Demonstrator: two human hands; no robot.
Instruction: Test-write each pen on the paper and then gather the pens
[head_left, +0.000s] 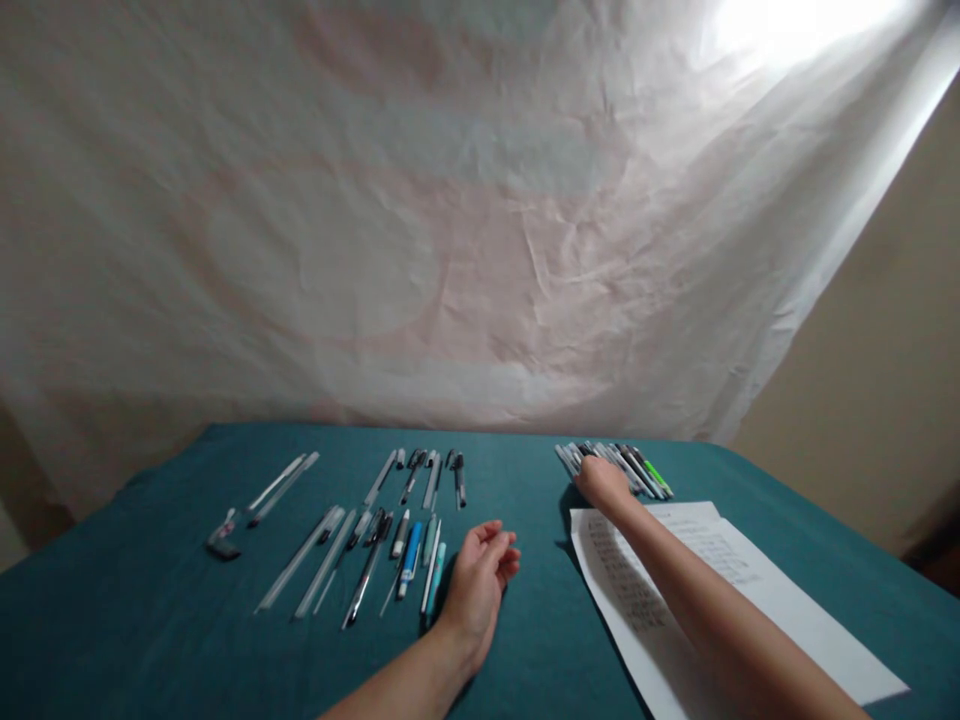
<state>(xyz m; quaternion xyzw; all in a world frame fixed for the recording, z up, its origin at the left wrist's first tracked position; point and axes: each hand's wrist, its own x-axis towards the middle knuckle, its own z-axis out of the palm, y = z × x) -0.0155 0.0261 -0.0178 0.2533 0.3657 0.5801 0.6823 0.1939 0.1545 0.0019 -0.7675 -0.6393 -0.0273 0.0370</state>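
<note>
My left hand (478,590) rests on its edge on the green cloth, fingers loosely curved and apart, with nothing in it. Just left of it lie a teal pen (433,580), a blue and white pen (410,560) and several taken-apart pen pieces. My right hand (604,484) reaches to the back right and is closed at the left part of a row of pens (634,468). Its fingertips are hidden behind the hand, so what they grip does not show. A bright green pen (658,474) lies at that row's right end.
Written sheets of paper (750,570) lie under my right forearm. Clear pen barrels and dark caps (433,478) lie at the back middle. Two slim barrels (283,488) and a small dark-and-clear item (223,540) lie far left. A pale sheet (480,250) hangs behind the table (150,600).
</note>
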